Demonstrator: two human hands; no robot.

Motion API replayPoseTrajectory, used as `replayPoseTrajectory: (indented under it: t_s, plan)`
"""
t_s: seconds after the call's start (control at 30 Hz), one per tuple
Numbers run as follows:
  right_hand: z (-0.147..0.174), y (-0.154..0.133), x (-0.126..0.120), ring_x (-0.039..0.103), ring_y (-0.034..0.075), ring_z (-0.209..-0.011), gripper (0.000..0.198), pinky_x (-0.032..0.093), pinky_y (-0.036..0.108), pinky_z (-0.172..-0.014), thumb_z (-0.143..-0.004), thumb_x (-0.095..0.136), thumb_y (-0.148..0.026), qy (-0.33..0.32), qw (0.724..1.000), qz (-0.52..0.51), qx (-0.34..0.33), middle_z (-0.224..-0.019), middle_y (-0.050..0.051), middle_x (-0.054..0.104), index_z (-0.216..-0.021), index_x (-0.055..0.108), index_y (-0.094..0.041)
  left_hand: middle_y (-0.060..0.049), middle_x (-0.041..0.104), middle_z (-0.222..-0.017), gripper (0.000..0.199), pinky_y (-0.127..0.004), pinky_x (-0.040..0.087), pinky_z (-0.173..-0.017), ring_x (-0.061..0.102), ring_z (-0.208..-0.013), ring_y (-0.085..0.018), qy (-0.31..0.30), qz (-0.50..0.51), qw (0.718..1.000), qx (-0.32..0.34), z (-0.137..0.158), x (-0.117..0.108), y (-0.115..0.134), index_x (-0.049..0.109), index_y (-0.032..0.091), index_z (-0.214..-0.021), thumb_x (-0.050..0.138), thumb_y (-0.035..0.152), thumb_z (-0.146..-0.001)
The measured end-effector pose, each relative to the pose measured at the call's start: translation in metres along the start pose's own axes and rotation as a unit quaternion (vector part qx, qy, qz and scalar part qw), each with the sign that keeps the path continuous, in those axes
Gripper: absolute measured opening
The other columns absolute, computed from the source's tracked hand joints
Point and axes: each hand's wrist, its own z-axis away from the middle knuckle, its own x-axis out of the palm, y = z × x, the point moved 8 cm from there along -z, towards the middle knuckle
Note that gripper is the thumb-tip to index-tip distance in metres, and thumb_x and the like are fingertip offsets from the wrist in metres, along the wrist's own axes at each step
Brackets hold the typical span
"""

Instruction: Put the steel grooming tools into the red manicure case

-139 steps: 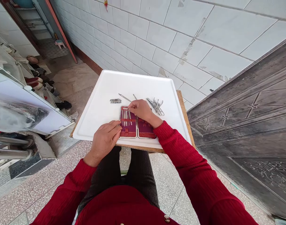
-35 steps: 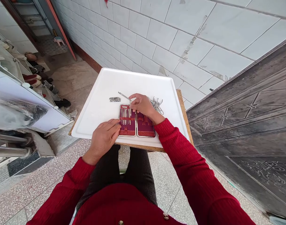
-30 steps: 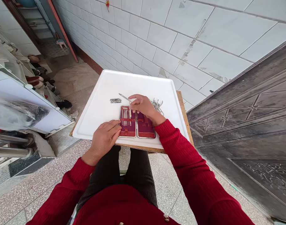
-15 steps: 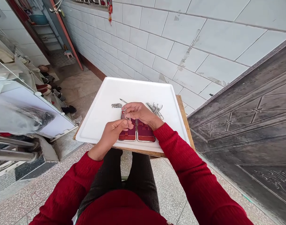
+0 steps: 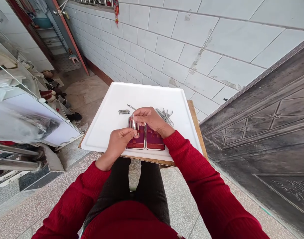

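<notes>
1. The left hand (image 5: 119, 141) pinches the lower end of a slim metal tool (image 5: 134, 122).
2. The right hand (image 5: 150, 120), thumb and fingers drawn together, grips its upper end.
3. The tool is over the 9 o'clock half of the open red case (image 5: 155, 143).
4. From the case, on the white tray (image 5: 117, 91), small clippers (image 5: 124, 112) lie at 10 o'clock, a metal pile (image 5: 166, 116) at 2.
</notes>
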Motion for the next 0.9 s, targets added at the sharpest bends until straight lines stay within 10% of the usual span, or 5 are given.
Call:
replayPoseTrajectory:
  t_s: [0.4, 0.9]
  plan:
    - [-0.009, 0.024, -0.047, 0.056, 0.008, -0.048, 0.028, 0.042, 0.017, -0.043, -0.064, 0.090, -0.019, 0.140, 0.985, 0.080, 0.055, -0.056, -0.004, 0.066, -0.083, 0.069, -0.017, -0.007, 0.080, -0.116, 0.031, -0.037, 0.058, -0.100, 0.073, -0.110, -0.024, 0.038, -0.270, 0.927, 0.257, 0.021, -0.017, 0.003, 0.078, 0.022, -0.101, 0.051, 0.036, -0.106]
    - [-0.008, 0.034, -0.064, 0.059, 0.008, -0.048, 0.013, 0.048, 0.020, -0.053, -0.073, 0.078, -0.012, 0.211, 0.954, 0.209, 0.048, -0.064, -0.004, 0.070, -0.078, 0.068, -0.017, -0.013, 0.067, -0.145, 0.040, -0.049, 0.053, -0.114, 0.064, -0.134, -0.031, -0.082, -0.337, 0.895, 0.279, 0.033, -0.020, -0.020, 0.073, 0.021, -0.124, 0.061, 0.052, -0.102]
